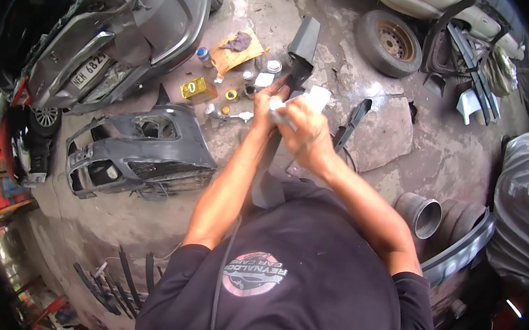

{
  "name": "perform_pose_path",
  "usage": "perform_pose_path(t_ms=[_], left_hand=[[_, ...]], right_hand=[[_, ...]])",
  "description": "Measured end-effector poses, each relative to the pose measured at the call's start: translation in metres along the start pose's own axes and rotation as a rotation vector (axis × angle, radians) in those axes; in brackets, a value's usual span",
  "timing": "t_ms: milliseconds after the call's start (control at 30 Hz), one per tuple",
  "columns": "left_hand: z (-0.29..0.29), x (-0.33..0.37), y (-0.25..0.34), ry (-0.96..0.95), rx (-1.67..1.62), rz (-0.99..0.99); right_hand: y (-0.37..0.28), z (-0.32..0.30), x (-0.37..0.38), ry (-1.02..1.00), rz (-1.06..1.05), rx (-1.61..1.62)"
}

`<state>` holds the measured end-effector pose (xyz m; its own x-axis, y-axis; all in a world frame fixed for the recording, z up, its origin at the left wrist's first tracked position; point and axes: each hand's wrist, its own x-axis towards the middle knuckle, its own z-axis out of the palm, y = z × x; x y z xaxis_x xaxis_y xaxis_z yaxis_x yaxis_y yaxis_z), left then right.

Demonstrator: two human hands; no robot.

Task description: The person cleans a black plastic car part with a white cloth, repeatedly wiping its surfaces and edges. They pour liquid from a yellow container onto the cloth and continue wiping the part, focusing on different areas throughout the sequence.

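The person stood over a long grey trim panel [301,47] that rose from the body toward the concrete floor [406,153]. The left hand [264,104] was closed around the panel's edge, steadying it. The right hand [302,134] was clenched on a white pad [314,98], pressing it against the panel just right of the left hand; whether it was sandpaper or cloth could not be told.

Beyond the panel's far end lay small tins and jars [250,84], a yellow can [198,89] and a sheet of cardboard with a rag [238,45]. Left of the panel sat a grey bumper [141,153]; farther left leaned a car body [118,30]. Right of the panel lay a tyre [389,43], and near the person's right elbow a grey pipe [422,215].

The main risk, as I judge it, was the panel slipping: it was held by one hand only, and a hard stroke of the pad could twist it loose and drop its far end onto the tins, spilling them. Uneven pressure could also leave the surface rubbed patchily, and the left fingers sat close enough to the pad to be scraped.
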<state>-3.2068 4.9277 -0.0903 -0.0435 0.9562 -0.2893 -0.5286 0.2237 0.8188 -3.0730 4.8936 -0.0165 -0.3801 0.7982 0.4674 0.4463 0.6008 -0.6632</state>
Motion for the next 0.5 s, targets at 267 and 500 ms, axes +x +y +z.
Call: perform_pose_path(t_ms=[267,500], left_hand=[[0.002,0.004,0.003,0.136,0.136,-0.007],[-0.022,0.011,0.003,-0.277,-0.328,-0.13]], right_hand=[[0.016,-0.012,0.023,0.146,0.064,0.028],[-0.011,-0.002,-0.03,-0.011,0.107,0.332]])
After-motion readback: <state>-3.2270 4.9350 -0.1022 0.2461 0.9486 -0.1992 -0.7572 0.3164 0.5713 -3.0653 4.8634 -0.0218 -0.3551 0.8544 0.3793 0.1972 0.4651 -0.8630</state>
